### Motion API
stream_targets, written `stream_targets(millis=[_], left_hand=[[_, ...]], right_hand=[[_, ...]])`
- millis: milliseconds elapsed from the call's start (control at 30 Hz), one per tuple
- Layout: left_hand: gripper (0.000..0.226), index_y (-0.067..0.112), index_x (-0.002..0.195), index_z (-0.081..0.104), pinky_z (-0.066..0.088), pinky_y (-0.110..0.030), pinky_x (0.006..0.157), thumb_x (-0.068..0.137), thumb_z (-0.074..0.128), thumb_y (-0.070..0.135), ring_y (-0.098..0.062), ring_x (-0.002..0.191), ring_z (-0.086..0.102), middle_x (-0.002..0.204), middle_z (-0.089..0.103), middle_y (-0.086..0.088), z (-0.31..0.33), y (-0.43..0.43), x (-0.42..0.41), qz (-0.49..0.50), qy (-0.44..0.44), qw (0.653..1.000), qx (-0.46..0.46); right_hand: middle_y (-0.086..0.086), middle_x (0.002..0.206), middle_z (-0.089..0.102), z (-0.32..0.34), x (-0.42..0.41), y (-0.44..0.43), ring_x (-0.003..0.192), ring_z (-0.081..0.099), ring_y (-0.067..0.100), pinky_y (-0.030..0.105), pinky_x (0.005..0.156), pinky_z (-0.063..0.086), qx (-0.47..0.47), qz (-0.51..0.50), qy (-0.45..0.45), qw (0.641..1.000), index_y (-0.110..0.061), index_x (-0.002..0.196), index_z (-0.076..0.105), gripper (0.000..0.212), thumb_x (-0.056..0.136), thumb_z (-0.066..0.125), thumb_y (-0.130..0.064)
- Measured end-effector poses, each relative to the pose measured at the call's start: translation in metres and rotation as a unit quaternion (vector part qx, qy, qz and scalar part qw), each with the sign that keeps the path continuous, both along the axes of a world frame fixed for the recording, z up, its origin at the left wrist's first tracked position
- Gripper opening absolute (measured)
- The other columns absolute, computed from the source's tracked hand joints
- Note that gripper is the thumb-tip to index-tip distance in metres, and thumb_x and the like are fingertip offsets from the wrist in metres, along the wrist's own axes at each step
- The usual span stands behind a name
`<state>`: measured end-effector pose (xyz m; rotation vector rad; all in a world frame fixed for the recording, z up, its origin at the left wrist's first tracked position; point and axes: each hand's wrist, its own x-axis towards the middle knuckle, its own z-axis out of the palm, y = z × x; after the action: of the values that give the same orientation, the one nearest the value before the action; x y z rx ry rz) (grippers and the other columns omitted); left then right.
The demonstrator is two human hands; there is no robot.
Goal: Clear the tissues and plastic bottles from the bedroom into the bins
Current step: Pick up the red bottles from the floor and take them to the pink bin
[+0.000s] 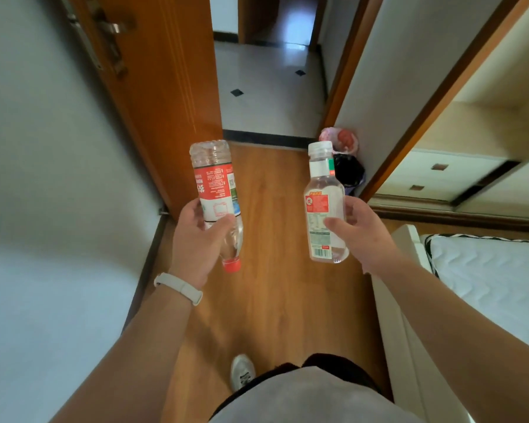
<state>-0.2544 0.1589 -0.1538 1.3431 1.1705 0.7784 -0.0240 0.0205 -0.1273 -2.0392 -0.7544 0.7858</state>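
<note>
Left hand (196, 239): fingers and thumb are curled round the lower label of the red-capped bottle (214, 184), which is held cap-down. Right hand (364, 230): the thumb lies across the label and the fingers wrap behind the white-capped bottle (324, 203), held upright with its cap on. Both bottles look empty, or close to it.

Landmark is the black-lined bin (348, 174), on the floor at the wall corner.
- White-capped bottle: in the air, just short of it.
- Red-capped bottle: well to its left.
- Pink-lined bin (338, 138): directly behind it.

Step in hand, as judged: carrying the bottles to the bins, with neither dropped yet. The next move calls for closing in, holding each bottle over an opening and loosening the fingers. Which bin takes plastic cannot be told.
</note>
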Motion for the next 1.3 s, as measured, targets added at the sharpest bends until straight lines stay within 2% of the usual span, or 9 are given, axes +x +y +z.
stream_targets(millis=[67,200,300,433,667,800,900,967,1300], left_hand=[[0.054,0.032,0.127,0.050,0.056,-0.026,0.081,0.080,0.077,0.031,-0.008,0.104,0.065,0.114,0.065,0.016,0.001,0.015,0.009,-0.017,-0.003,1.000,0.000],[0.050,0.031,0.122,0.052,0.056,-0.021,0.074,0.080,0.078,0.026,-0.005,0.100,0.066,0.111,0.067,0.016,0.004,0.043,0.035,-0.046,-0.009,0.999,-0.003],[0.050,0.030,0.123,0.052,0.054,-0.019,0.071,0.081,0.077,0.025,-0.004,0.101,0.065,0.112,0.066,0.016,0.006,0.065,0.054,-0.061,-0.013,0.998,-0.010],[0.054,0.027,0.127,0.051,0.053,-0.021,0.077,0.080,0.077,0.024,-0.006,0.104,0.064,0.116,0.065,0.013,0.004,0.103,0.081,-0.077,-0.001,0.997,-0.002],[0.056,0.027,0.128,0.051,0.055,-0.026,0.084,0.080,0.078,0.024,-0.008,0.107,0.064,0.118,0.064,0.013,0.007,0.193,0.153,-0.082,0.026,0.996,0.014],[0.054,0.028,0.127,0.050,0.053,-0.022,0.080,0.081,0.077,0.025,-0.006,0.106,0.063,0.117,0.064,0.014,0.014,0.245,0.209,-0.093,0.048,0.994,0.008],[0.055,0.029,0.127,0.048,0.054,-0.028,0.084,0.080,0.077,0.026,-0.009,0.107,0.063,0.118,0.063,0.013,0.016,0.277,0.252,-0.093,0.051,0.994,0.003],[0.056,0.029,0.128,0.048,0.054,-0.026,0.082,0.080,0.077,0.026,-0.007,0.107,0.063,0.118,0.063,0.014,0.018,0.293,0.280,-0.097,0.050,0.994,0.009],[0.055,0.031,0.126,0.050,0.057,-0.027,0.082,0.079,0.078,0.033,-0.008,0.106,0.065,0.116,0.064,0.014,0.014,0.385,0.375,-0.176,0.037,0.983,0.025]], right_hand=[[-0.019,0.110,0.058,0.003,0.005,0.008,0.096,0.060,0.007,0.018,0.068,0.048,-0.004,-0.017,-0.004,1.000,-0.036,0.125,0.044,0.044,0.087,0.066,-0.039],[-0.015,0.115,0.058,0.005,0.023,0.025,0.102,0.059,0.010,0.031,0.081,0.051,0.001,-0.059,0.000,0.998,-0.034,0.128,0.044,0.048,0.087,0.067,-0.038],[-0.014,0.116,0.058,-0.002,0.038,0.042,0.104,0.059,0.011,0.034,0.082,0.052,-0.003,-0.081,0.005,0.997,-0.034,0.129,0.044,0.048,0.087,0.067,-0.039],[-0.014,0.115,0.058,-0.017,0.063,0.080,0.104,0.060,0.012,0.027,0.073,0.051,-0.005,-0.097,0.019,0.995,-0.033,0.128,0.045,0.047,0.087,0.067,-0.039],[-0.013,0.117,0.061,-0.032,0.136,0.183,0.107,0.062,0.014,0.039,0.088,0.055,0.020,-0.075,0.061,0.995,-0.032,0.130,0.045,0.050,0.086,0.067,-0.039],[-0.013,0.118,0.060,-0.030,0.189,0.238,0.107,0.062,0.014,0.041,0.089,0.055,0.020,-0.077,0.068,0.995,-0.033,0.130,0.044,0.051,0.085,0.068,-0.041],[-0.013,0.117,0.060,-0.029,0.228,0.271,0.108,0.062,0.014,0.044,0.090,0.055,0.023,-0.072,0.075,0.994,-0.033,0.129,0.045,0.049,0.086,0.068,-0.040],[-0.013,0.116,0.061,-0.025,0.252,0.290,0.107,0.062,0.015,0.046,0.090,0.055,0.028,-0.074,0.079,0.994,-0.034,0.127,0.046,0.047,0.086,0.068,-0.039],[-0.013,0.113,0.059,-0.018,0.317,0.357,0.106,0.061,0.012,0.036,0.084,0.055,0.022,-0.119,0.075,0.990,-0.029,0.130,0.046,0.047,0.088,0.066,-0.033]])
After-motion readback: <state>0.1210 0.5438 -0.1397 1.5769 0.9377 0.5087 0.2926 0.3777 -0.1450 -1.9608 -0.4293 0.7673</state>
